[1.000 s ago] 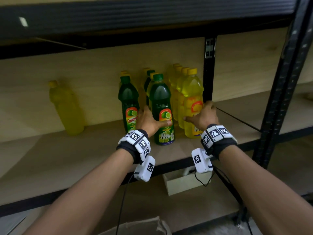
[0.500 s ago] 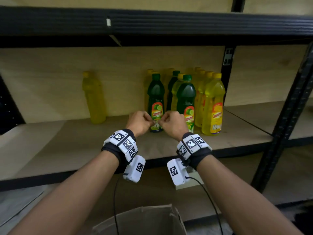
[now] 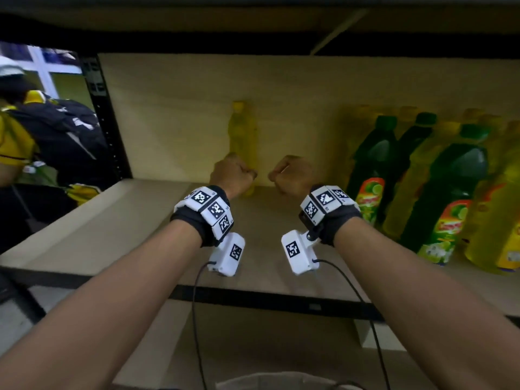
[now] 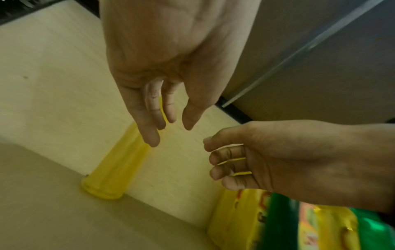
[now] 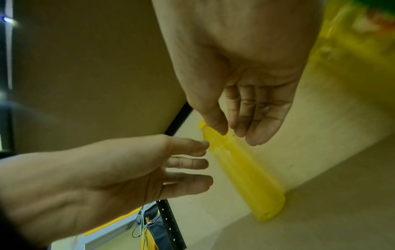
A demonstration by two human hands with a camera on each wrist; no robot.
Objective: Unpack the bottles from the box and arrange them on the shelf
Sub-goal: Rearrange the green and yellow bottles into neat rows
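Note:
A lone plain yellow bottle (image 3: 243,142) stands upright against the back panel of the wooden shelf (image 3: 112,235). My left hand (image 3: 233,175) and right hand (image 3: 292,175) hover side by side just in front of it, a small gap between them. In the left wrist view my left hand (image 4: 171,133) has relaxed fingers and holds nothing, with the yellow bottle (image 4: 111,169) behind it. The right wrist view shows my right hand (image 5: 237,135) empty as well, its fingers loose near the neck of the bottle (image 5: 245,172). A cluster of green bottles (image 3: 374,170) and yellow bottles (image 3: 501,220) stands at the shelf's right.
A black shelf upright (image 3: 104,122) borders the left side, and a person in yellow and black (image 3: 28,130) is beyond it. The upper shelf hangs low overhead. The box's edge (image 3: 267,380) shows at the bottom. A small white box (image 3: 374,336) sits on the lower shelf.
Both hands let go of the green and yellow bottles in the cluster and moved left along the shelf. They are now in front of the lone yellow bottle.

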